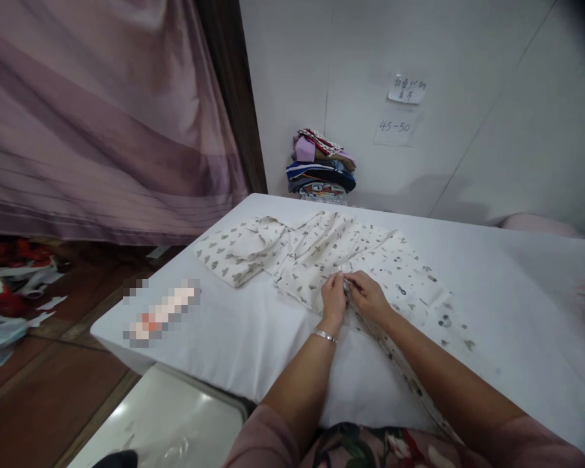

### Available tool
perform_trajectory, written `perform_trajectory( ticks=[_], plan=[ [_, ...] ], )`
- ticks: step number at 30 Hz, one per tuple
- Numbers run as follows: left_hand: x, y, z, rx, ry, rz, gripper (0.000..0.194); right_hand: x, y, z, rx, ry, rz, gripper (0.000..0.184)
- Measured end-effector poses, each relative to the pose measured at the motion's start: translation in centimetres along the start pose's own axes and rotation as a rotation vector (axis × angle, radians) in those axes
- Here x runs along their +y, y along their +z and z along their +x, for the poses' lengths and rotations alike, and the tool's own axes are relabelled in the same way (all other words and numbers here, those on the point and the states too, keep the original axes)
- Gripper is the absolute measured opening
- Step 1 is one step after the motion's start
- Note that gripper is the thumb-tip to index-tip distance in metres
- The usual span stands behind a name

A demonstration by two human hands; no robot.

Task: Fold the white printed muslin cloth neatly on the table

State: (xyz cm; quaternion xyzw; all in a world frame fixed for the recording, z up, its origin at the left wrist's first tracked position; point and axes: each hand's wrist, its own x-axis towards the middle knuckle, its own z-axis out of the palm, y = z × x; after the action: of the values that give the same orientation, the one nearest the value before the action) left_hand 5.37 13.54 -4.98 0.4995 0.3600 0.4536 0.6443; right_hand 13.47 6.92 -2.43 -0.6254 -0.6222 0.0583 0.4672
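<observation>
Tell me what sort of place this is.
Likely a garment workroom, though possibly a home: a patterned garment on a white table, a stack of folded clothes, and handwritten paper signs on the wall.

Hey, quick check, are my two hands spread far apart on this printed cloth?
No, the left hand and right hand are close together, fingertips nearly meeting as they pinch the printed cloth.

Pale wall (478,84); mauve curtain (127,117) left; brown tiled floor (29,403); white-covered table (224,338).
</observation>
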Motion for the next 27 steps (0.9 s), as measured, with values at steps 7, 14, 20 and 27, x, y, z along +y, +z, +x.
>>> perform_trajectory(
  ticks=[7, 14, 20, 27],
  plan=[
    [-0.41, -0.05, -0.09, -0.017, -0.012, -0.014, 0.034, 0.15, -0.02, -0.17, 0.034, -0.034, 0.037, 0.029],
    [-0.99, -0.06, -0.06, 0.005, -0.042, -0.018, 0.043, -0.12, 0.12, -0.16, 0.037, -0.05, 0.067, 0.03],
    [-0.54, -0.01, -0.25, 0.012, -0.028, -0.01, 0.04, -0.21, 0.14, -0.34, 0.041, -0.031, 0.064, 0.029],
    [-0.68, -0.03, 0.05, 0.018, -0.024, -0.02, 0.034, -0.56, 0.32, -0.4, -0.036, 0.066, 0.107, 0.03]
  ],
)
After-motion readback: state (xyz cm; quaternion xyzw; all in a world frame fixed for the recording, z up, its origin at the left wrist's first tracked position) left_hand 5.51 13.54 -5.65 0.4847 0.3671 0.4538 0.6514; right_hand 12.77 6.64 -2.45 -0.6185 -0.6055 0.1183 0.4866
